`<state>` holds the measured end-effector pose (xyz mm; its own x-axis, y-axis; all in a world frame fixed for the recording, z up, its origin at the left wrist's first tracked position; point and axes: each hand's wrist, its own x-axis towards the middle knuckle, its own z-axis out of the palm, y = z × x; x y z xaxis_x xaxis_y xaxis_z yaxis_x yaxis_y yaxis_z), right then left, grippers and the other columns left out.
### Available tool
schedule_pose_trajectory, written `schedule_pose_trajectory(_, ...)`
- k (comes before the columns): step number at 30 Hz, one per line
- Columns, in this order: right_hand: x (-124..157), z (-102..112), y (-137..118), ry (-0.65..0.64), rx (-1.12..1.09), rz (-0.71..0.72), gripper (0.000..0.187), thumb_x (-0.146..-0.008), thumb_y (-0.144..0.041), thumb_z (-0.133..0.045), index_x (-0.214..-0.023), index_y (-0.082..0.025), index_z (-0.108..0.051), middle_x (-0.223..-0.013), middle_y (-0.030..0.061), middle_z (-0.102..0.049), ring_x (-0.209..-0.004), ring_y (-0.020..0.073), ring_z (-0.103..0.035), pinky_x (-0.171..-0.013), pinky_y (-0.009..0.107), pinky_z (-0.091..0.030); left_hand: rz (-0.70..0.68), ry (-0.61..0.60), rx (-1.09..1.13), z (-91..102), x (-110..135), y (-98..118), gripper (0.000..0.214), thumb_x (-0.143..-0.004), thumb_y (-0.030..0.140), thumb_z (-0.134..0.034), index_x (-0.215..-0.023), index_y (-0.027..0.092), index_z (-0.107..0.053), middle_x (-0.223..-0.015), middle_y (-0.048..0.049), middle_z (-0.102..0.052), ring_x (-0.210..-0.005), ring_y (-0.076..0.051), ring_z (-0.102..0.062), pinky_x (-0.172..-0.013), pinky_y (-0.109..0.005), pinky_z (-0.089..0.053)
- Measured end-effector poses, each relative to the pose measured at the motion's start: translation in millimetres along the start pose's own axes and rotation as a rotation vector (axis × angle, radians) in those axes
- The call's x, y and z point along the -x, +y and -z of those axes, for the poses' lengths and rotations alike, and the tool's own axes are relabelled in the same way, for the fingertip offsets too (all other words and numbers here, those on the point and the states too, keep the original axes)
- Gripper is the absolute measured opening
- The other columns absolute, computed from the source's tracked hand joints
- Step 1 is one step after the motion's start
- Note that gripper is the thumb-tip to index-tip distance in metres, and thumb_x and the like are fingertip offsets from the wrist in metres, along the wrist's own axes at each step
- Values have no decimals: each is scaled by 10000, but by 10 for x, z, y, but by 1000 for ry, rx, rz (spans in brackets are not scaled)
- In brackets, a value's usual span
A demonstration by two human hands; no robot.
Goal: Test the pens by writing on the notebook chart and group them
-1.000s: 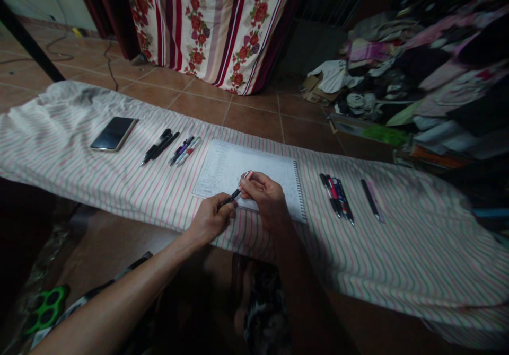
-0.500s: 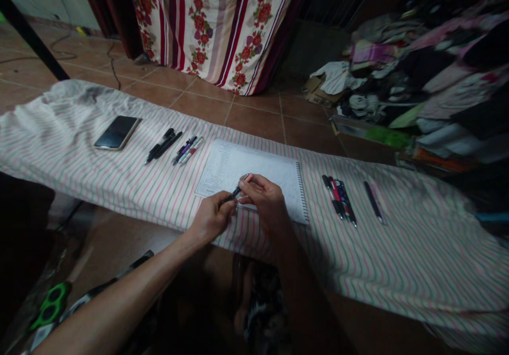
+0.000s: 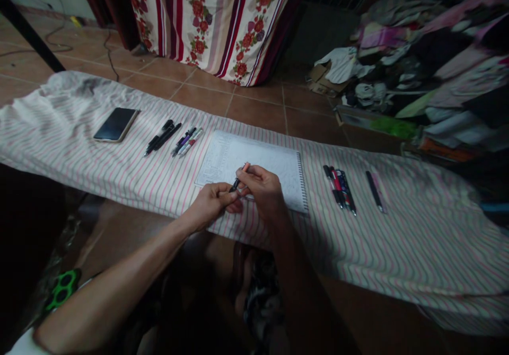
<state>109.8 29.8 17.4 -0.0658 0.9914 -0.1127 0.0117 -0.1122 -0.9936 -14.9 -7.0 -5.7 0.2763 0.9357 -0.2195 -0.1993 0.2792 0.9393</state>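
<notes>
Both hands meet over the near edge of a spiral notebook (image 3: 270, 159), whose page carries faint writing. Between them is a dark pen (image 3: 235, 184) with a pinkish-orange end, held at a tilt. My left hand (image 3: 217, 201) closes on its lower part, and the fingers partly hide it. With thumb and fingertips, my right hand (image 3: 260, 185) pinches the upper part near the pinkish end. To the left lie several dark pens (image 3: 162, 138) and a small group of purple and white pens (image 3: 188, 142). Right of the notebook rest several black, red and blue pens (image 3: 340, 189).
A phone (image 3: 116, 124) lies on the striped cloth (image 3: 397, 254) at the left. Another dark pen (image 3: 374, 191) with a pinkish one beside it is at the right. Beyond are a floral curtain (image 3: 207, 21) and heaped clothes (image 3: 449, 63). A green spinner-like object (image 3: 62, 290) sits low left.
The pen has been turned to a steeper tilt, and my left hand has shifted along it toward my right fingers. The whole view has shifted slightly.
</notes>
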Motion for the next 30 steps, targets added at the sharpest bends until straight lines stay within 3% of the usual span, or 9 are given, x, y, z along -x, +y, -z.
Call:
schedule_pose_trajectory(5, 0, -21, 6, 47, 14, 79, 244, -650, -339, -678, -809, -191, -567, -519, -70, -535, -431, 93, -541, -438, 206, -441, 13, -70, 24, 31, -10, 14, 255, -732, 364, -661, -708, 112, -626, -652, -50, -655, -599, -122, -596, -639, -257, -453)
schedule_pose_trajectory(9, 9, -9, -27, 35, 1, 135, 438, -651, -285, -675, -1061, -250, -526, -538, -105, -500, -407, 82, -528, -430, 195, -453, 15, -81, 5, 33, -10, 39, 252, -744, 350, -649, -685, 106, -628, -635, -50, -646, -592, -120, -591, -634, -254, -453)
schedule_pose_trajectory(13, -2, 31, -26, -31, 29, 139, 283, -676, -327, -661, -918, -212, -573, -544, -85, -497, -423, 83, -549, -425, 188, -465, 21, -76, -23, 50, -14, 51, 251, -733, 349, -657, -678, 105, -627, -633, -49, -644, -589, -118, -589, -620, -247, -449)
schedule_pose_trajectory(21, -10, 178, -42, -164, 11, 111, 294, -740, -401, -602, -920, -169, -617, -684, -11, -606, -539, 96, -598, -545, 250, -549, 55, -80, -44, 85, 11, 59, 275, -704, 358, -683, -705, 86, -637, -631, -61, -651, -586, -124, -594, -615, -252, -450)
schedule_pose_trajectory(25, 31, 306, -71, -203, 36, 65, 274, -709, -362, -652, -886, -154, -638, -712, 23, -662, -627, 131, -640, -637, 286, -555, 82, -78, -47, 88, 52, 65, 280, -689, 352, -697, -754, 86, -642, -628, -55, -652, -571, -122, -590, -589, -250, -435)
schedule_pose_trajectory(30, 112, 388, -117, -164, 191, 62, 203, -714, -366, -644, -757, -169, -626, -677, 15, -668, -557, 113, -599, -543, 235, -484, 76, -77, -110, 46, 116, 115, 248, -704, 332, -677, -712, 88, -638, -607, -45, -638, -543, -107, -563, -564, -241, -417)
